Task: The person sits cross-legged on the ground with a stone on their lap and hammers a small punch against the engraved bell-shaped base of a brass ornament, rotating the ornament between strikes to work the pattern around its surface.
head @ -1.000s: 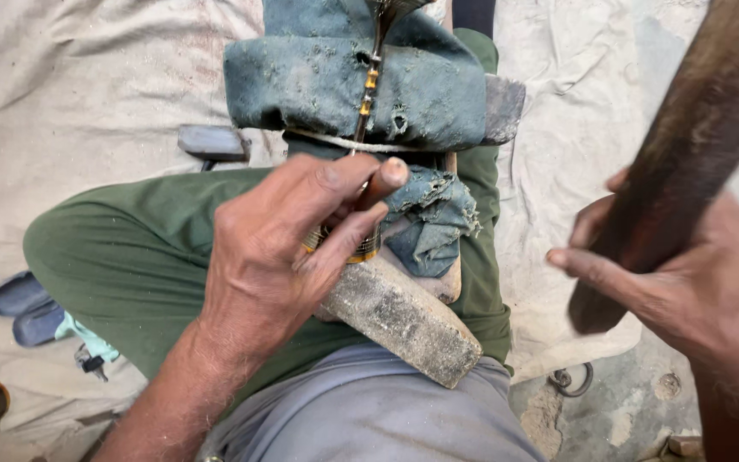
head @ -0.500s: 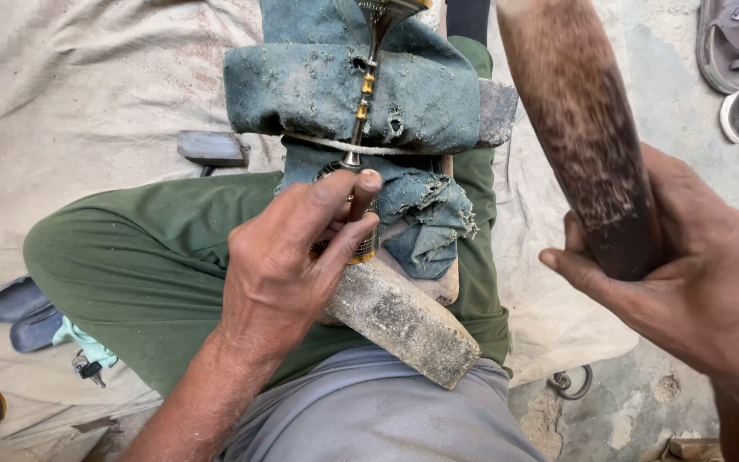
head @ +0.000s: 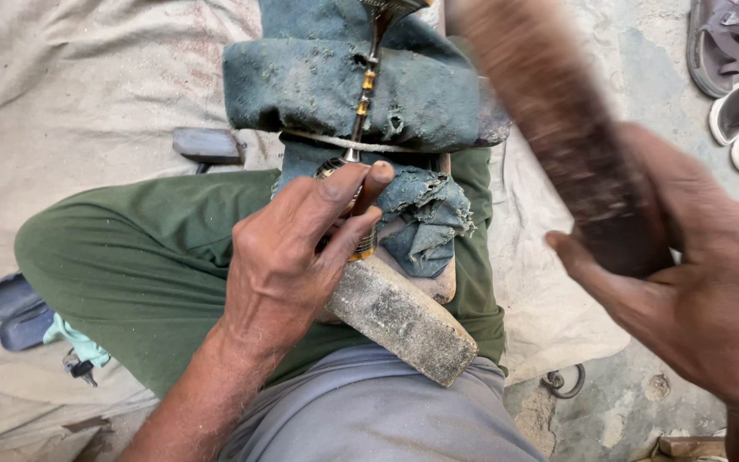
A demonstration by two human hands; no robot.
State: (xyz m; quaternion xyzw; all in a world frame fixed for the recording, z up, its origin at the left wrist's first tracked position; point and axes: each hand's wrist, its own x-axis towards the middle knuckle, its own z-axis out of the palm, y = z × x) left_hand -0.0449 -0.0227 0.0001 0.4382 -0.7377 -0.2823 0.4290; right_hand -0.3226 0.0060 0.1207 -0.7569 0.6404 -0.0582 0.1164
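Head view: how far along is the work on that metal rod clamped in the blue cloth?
Done: the thin metal rod lies wrapped in blue cloth, tied with white cord. In hand: the left hand pinches the rod's lower end over a grey block; the right hand grips a dark wooden club, raised and blurred. Left: the club touches nothing; how much remains cannot be judged.

Teal-blue cloth (head: 421, 94), olive-green trousers (head: 156, 274), dark brown club (head: 558, 137)
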